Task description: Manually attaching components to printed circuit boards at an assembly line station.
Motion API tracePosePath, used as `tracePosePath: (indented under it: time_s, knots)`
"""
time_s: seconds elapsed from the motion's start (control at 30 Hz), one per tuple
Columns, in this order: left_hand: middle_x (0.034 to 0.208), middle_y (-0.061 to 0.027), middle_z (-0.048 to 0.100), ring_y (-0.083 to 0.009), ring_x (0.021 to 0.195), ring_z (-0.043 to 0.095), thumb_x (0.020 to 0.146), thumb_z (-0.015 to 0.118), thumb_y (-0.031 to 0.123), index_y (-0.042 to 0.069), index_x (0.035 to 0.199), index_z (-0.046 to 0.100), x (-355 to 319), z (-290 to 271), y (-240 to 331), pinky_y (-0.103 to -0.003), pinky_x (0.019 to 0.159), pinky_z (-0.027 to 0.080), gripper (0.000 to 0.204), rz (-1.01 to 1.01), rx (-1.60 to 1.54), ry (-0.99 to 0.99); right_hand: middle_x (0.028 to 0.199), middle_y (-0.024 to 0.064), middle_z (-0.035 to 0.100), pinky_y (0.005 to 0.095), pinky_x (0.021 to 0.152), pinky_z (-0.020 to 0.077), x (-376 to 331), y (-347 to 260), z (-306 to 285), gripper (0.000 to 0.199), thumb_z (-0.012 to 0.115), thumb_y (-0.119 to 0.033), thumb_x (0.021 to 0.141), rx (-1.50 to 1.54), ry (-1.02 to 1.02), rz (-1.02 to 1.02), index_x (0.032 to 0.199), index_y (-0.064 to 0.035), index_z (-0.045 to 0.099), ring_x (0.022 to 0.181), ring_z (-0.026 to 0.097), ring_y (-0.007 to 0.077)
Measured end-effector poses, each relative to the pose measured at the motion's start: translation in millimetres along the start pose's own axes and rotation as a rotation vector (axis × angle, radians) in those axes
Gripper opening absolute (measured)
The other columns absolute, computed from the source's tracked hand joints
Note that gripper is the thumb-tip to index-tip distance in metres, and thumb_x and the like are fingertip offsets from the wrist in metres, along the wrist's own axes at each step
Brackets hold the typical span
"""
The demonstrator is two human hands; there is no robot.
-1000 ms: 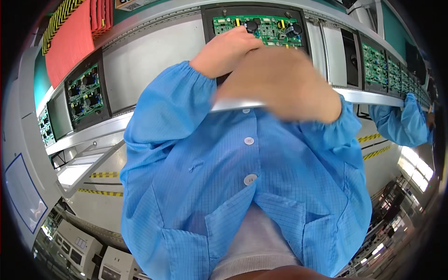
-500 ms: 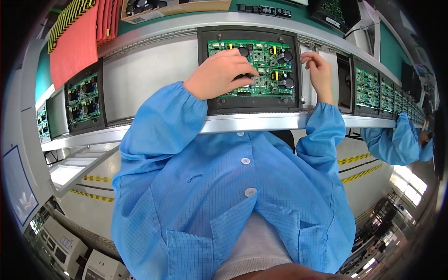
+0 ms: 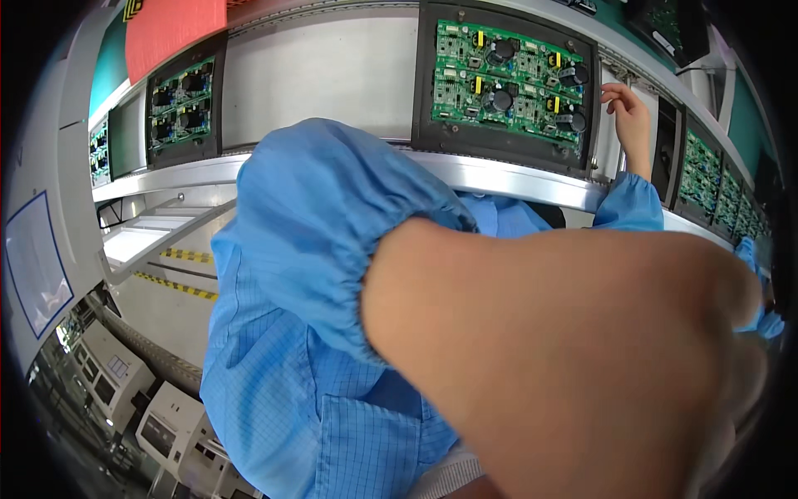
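Note:
Close to the camera, my left hand (image 3: 582,333) is raised off the work and fills the lower right of the view. Its fingers are blurred and partly lost in the dark rim, so I cannot tell what they do. Green circuit boards (image 3: 509,79) with black capacitors and yellow parts sit in a dark carrier tray (image 3: 499,141) on the conveyor. My right hand (image 3: 630,116) hovers by the tray's right edge, its fingers loosely bent and nothing visible in them.
A metal conveyor rail (image 3: 499,179) runs along the near side. Another loaded carrier (image 3: 179,108) stands to the left, and more boards (image 3: 702,175) line up at right. Red sheet dividers (image 3: 170,37) lie at the far left. A co-worker's blue sleeve (image 3: 746,252) shows at right.
My left hand has left the boards and come up close to the camera, toward the right. My right hand stays beside the tray. The whole view has shifted and tilted.

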State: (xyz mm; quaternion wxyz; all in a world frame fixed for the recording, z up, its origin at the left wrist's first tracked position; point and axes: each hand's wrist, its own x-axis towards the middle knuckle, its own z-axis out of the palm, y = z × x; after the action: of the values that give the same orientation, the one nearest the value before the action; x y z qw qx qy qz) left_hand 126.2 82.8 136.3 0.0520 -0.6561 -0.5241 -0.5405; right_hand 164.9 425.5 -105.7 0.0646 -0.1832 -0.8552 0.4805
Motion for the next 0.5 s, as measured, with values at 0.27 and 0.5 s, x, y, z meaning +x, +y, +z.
tracePosePath:
  time_s: [0.27,0.5]
  knots:
    - [0.072,0.0013,0.059,-0.0184,0.071,0.060,0.075,0.072,0.022,0.016,0.073,0.064,-20.3,-41.1,27.3,-0.033,0.058,0.044,0.010,-0.032,-0.088,-0.063,0.084,0.0022,0.069,0.0244,0.068,0.0475,3.4,1.8,19.1,0.039,0.042,0.009,0.084,0.018,-0.014,-0.028,0.106,-0.0007,0.072,0.072,0.056,0.0086]
    - [0.077,-0.0005,0.063,-0.0186,0.071,0.060,0.078,0.074,0.021,0.014,0.077,0.068,-9.7,-36.2,22.2,-0.031,0.057,0.044,0.009,-0.092,-0.122,-0.063,0.085,0.0036,0.071,0.0250,0.071,0.0496,-5.8,20.4,0.9,0.041,0.041,0.011,0.082,-0.018,-0.023,0.010,0.107,-0.0012,0.072,0.080,0.064,0.0104]
